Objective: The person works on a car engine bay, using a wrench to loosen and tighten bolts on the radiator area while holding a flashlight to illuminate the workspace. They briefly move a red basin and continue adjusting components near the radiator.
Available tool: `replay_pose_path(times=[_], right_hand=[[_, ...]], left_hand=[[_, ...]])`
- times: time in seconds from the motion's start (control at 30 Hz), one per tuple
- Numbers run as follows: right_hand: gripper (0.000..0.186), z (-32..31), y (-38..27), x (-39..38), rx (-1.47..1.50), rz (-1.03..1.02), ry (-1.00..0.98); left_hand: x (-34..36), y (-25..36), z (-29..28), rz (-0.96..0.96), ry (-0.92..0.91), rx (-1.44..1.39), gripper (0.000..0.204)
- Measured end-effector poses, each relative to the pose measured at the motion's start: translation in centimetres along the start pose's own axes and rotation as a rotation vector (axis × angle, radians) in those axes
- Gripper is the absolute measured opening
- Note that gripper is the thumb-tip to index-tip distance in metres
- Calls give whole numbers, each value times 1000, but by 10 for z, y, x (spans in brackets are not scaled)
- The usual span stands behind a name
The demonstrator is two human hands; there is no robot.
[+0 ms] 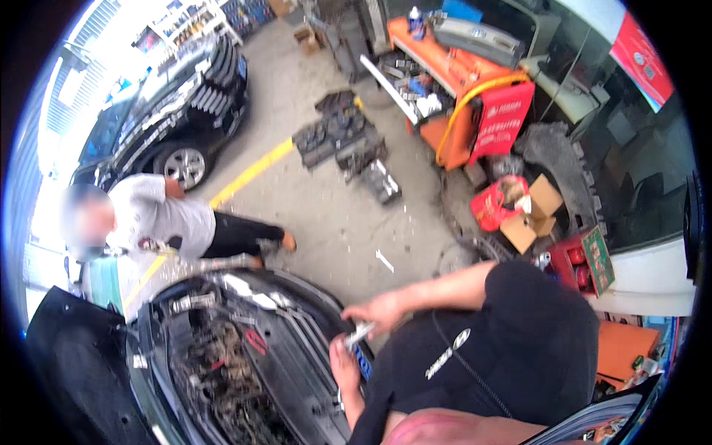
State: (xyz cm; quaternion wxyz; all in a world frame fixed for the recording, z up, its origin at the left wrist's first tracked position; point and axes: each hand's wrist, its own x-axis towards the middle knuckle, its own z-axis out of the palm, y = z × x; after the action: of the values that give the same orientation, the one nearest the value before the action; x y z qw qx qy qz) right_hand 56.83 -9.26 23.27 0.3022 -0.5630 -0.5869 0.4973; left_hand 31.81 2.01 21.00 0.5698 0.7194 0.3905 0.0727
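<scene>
My right hand [380,310] is closed around the upper end of a short silvery metal piece [361,334], whose exact kind I cannot make out. From below, my left hand [345,369] meets the same piece, its fingers seemingly curled about the lower end. Both hands are in front of my black top, over the front edge of a dark car [297,311]. A blue plate [362,362] on that car shows just behind my left hand. Its engine bay [215,356] is uncovered, with dirty brown and black parts and a red mark on the front panel.
A person in a pale shirt [174,215] stands beyond the car. A black car [170,119] is parked further back. Black parts [341,137] lie on the floor. To the right are an orange tool cart [437,67], a cardboard box [530,222] and a red case [575,259].
</scene>
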Motion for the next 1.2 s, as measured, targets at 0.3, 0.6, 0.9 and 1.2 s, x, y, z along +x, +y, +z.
replay_pose_path(times=[0.3, 0.6, 0.9, 1.2], right_hand=[[60, -53, 31, 8, -20, -22, 290], [48, -157, 97, 86, -3, 269, 734], [47, -325, 88, 202, 68, 403, 1090], [45, -501, 122, 296, 83, 358, 1199]], left_hand=[[112, 48, 49, 2, -131, 45, 38], [350, 64, 17, -208, -656, -211, 29], [588, 181, -36, -253, -883, -318, 28], [784, 261, -44, -303, -854, -438, 33]])
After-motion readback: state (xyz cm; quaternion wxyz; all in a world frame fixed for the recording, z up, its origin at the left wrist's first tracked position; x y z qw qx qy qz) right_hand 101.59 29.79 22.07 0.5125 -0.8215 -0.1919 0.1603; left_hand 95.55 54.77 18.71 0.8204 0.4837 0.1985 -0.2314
